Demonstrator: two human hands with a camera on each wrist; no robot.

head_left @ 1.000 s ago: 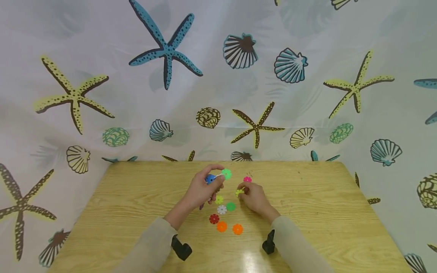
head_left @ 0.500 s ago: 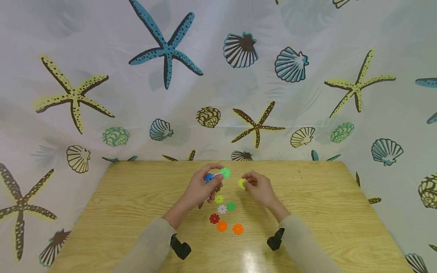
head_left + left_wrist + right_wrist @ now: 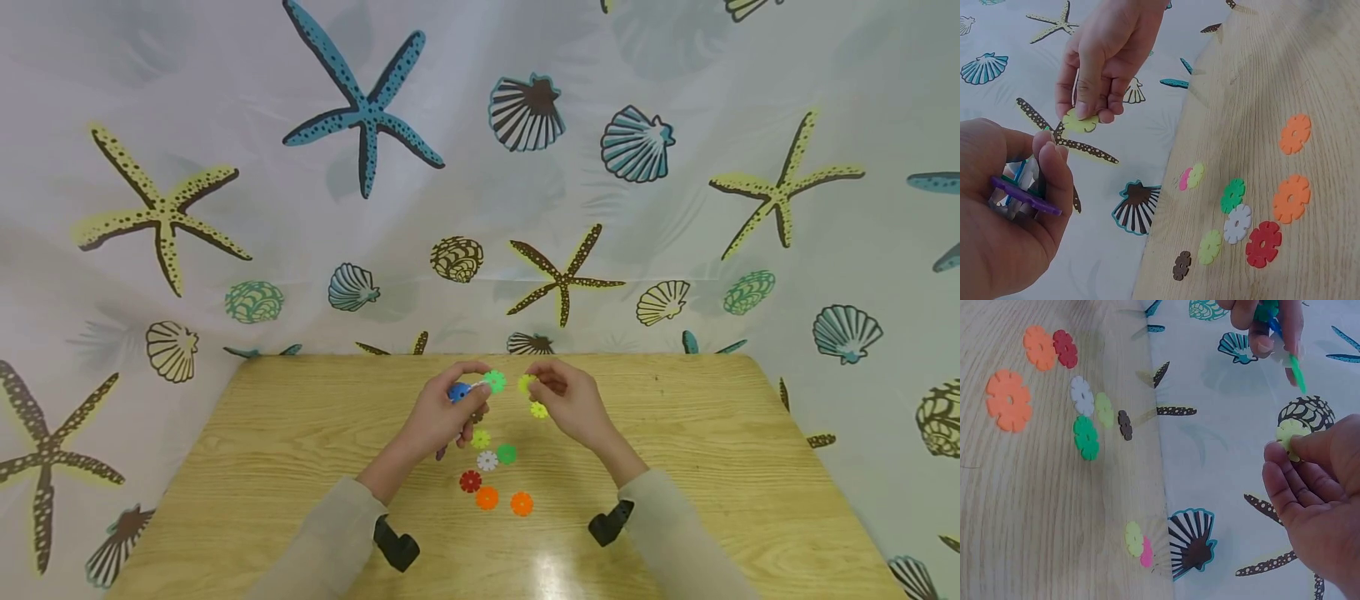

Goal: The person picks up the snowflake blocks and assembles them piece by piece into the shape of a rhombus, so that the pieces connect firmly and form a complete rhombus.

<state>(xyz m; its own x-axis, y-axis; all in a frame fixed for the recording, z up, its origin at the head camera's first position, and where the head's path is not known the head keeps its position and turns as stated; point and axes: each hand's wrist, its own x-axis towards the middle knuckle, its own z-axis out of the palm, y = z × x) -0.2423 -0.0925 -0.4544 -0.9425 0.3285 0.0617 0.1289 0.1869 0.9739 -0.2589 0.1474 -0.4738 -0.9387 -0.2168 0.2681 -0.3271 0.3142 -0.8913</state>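
Several notched plastic discs fitted together make a cluster held in my left hand (image 3: 442, 408). A bright green disc (image 3: 495, 381) sticks out at its front, with a blue disc (image 3: 459, 392) behind it. The left wrist view shows a purple disc (image 3: 1025, 196) of the same cluster at the palm. My right hand (image 3: 576, 404) pinches a loose yellow disc (image 3: 1077, 123) between thumb and fingers, a short way to the right of the green one. Its toothed edge faces the cluster in the right wrist view. My left fingers hide part of the cluster.
On the wooden table (image 3: 300, 467) lie more discs: orange discs (image 3: 522, 503), a red disc (image 3: 470, 481), a white disc (image 3: 487, 460), a green disc (image 3: 507, 454) and a brown disc (image 3: 1182, 265). A yellow disc (image 3: 1134, 539) overlaps a pink disc (image 3: 1147, 552). A shell-patterned cloth (image 3: 645, 250) hangs behind.
My right hand has lifted the yellow disc off the table and brought it up and left beside the green one. Another yellow disc now shows below that hand. My left hand has hardly moved.
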